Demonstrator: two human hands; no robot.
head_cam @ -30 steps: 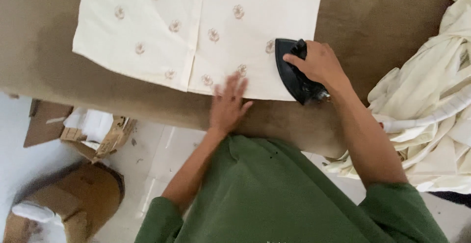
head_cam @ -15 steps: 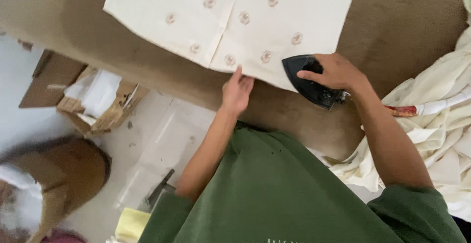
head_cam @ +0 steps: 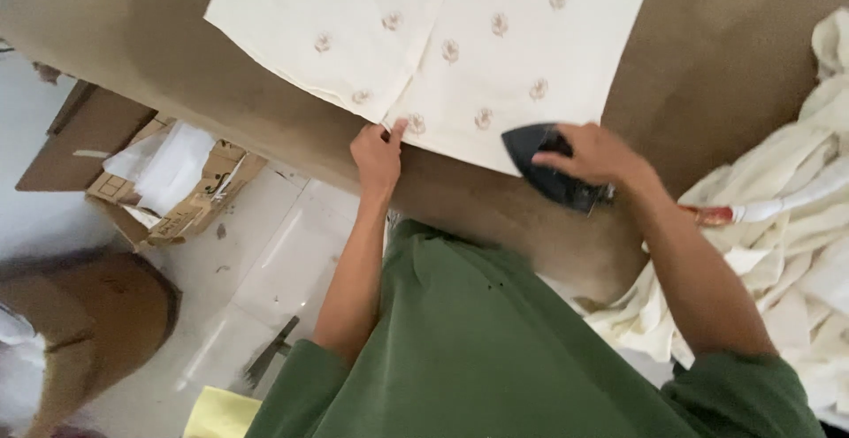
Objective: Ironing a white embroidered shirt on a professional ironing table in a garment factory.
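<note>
Gripping iron (head_cam: 553, 168), cardboard box (head_cam: 190, 213) holding paper (head_cam: 172, 166)

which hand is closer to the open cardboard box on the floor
Left. The left hand pinches the near edge of the cream cloth, on the side toward the cardboard box. The right hand grips the black iron, farther away.

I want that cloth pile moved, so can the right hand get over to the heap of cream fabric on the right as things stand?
Probably yes. The heap of cream fabric lies just beside the right hand with nothing between them, but that hand grips the black iron, so it isn't free.
</note>
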